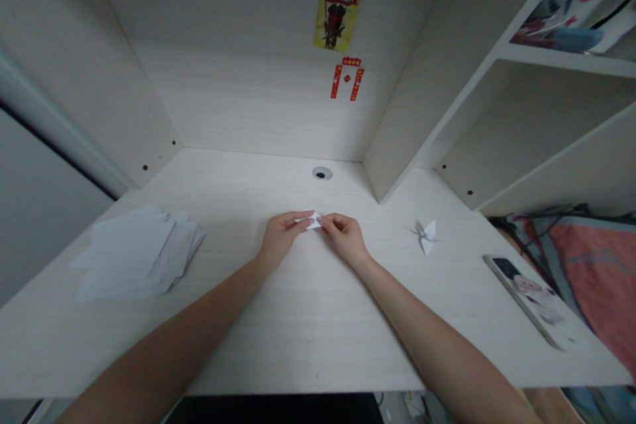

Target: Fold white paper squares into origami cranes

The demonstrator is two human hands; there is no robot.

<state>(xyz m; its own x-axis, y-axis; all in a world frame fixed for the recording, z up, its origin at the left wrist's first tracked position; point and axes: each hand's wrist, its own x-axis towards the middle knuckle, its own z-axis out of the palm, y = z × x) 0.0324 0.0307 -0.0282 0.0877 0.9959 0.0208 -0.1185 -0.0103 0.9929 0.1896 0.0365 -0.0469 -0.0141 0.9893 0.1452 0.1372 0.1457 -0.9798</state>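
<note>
Between my two hands is a small piece of folded white paper (314,220), held above the middle of the desk. My left hand (287,232) pinches its left side between thumb and fingers. On the right side, the thumb and fingertips of my right hand (344,233) grip it too. My fingertips hide parts of its folds. Off to the right, a finished-looking white paper crane (427,237) rests on the desk, apart from my hands.
A loose stack of white paper sheets (134,252) lies at the left of the desk (278,344). A phone (529,301) lies near the right edge. Behind my hands are a cable hole (322,173) and an upright divider panel (422,99). Red fabric (596,278) sits beyond the right edge.
</note>
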